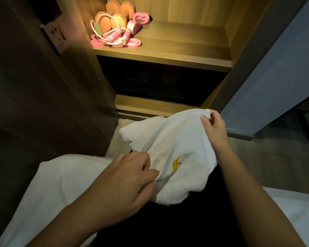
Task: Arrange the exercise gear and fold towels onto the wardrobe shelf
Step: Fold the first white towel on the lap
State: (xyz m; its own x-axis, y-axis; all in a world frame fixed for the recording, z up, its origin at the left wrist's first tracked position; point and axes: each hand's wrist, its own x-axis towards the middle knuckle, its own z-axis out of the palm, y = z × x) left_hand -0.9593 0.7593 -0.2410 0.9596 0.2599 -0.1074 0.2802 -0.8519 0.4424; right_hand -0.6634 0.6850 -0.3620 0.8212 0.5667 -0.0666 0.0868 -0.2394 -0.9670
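Both hands are on the white towel (173, 148). It's below and in front of the lit wardrobe shelf (182, 45), held in the air over a black-clad lap (185, 221), not on the shelf.

Right hand (214, 130) pinches a bunched corner at the end of the towel nearest the shelf, thumb and fingers curled on the cloth. Left hand (127, 180) grips the towel's edge at the end farthest from the shelf, fingers curled, cloth caught between thumb and forefinger. The towel is rumpled and sags between the two grips. I see a yellow embroidered logo (176, 164) facing up on the part away from the shelf.

At the shelf's left end, all touching in one pile:
- orange dumbbells (114, 13) at the back
- pink skipping rope (112, 36) coiled in front of them, handles side by side
- pink hand gripper (140, 17) just right of the dumbbells
- flat pink band (134, 45) at the shelf's front edge, under the rope

Left of the shelf, on the dark side panel, is a wall socket (56, 37). Below the shelf, on either side of the lap, there's white bedding (52, 184). I can't tell what sits in the dark compartment under the shelf.
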